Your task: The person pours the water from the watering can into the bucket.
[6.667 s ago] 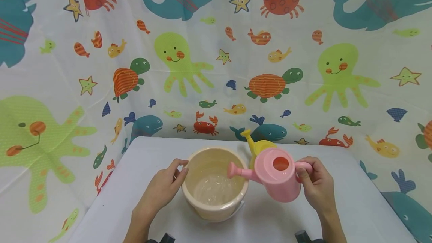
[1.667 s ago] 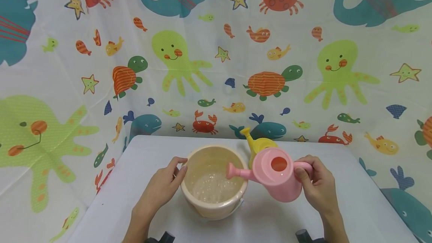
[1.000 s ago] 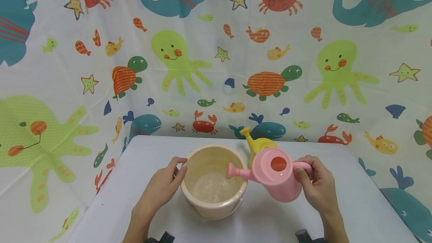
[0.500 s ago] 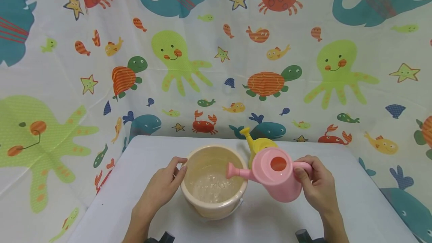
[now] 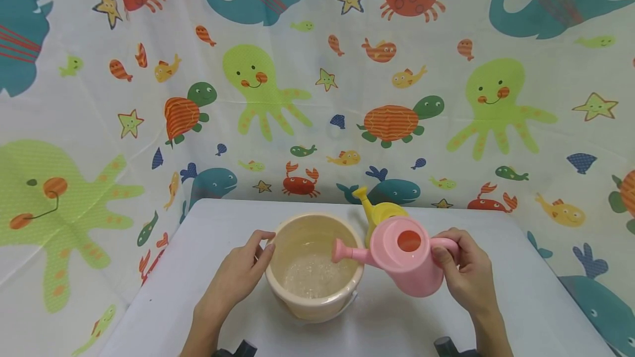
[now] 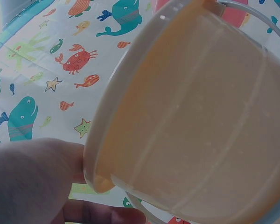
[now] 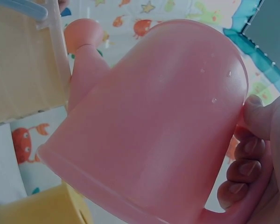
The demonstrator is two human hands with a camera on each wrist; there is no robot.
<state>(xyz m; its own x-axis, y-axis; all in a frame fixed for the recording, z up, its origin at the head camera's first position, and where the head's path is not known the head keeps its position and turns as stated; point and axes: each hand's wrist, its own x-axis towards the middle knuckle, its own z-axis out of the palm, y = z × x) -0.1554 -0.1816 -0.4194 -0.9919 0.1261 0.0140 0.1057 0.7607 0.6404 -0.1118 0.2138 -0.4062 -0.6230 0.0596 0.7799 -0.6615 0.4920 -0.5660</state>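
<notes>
My right hand [image 5: 466,271] grips the handle of a pink watering can [image 5: 408,258], fingers wrapped round it in the right wrist view. The can is tilted left, its sprinkler head over the inside of a cream bucket [image 5: 317,310]. Bubbly, rippled water [image 5: 312,277] lies in the bucket's bottom. My left hand [image 5: 238,271] pinches the bucket's left rim between thumb and fingers; the left wrist view shows the bucket's outer wall [image 6: 200,121] beside them. Water drops dot the pink can's side [image 7: 168,112].
Behind the pink can stands a yellow watering can [image 5: 387,212], partly hidden. Everything is on a white table [image 5: 228,214]. A curtain [image 5: 297,103] printed with sea animals hangs behind and on both sides. The bucket's thin white handle [image 5: 351,304] hangs at its right.
Both hands keep their grips, and the bucket and pink can hold nearly the same places. The ripples and bubbles on the water vary between frames. The head view has shifted slightly.
</notes>
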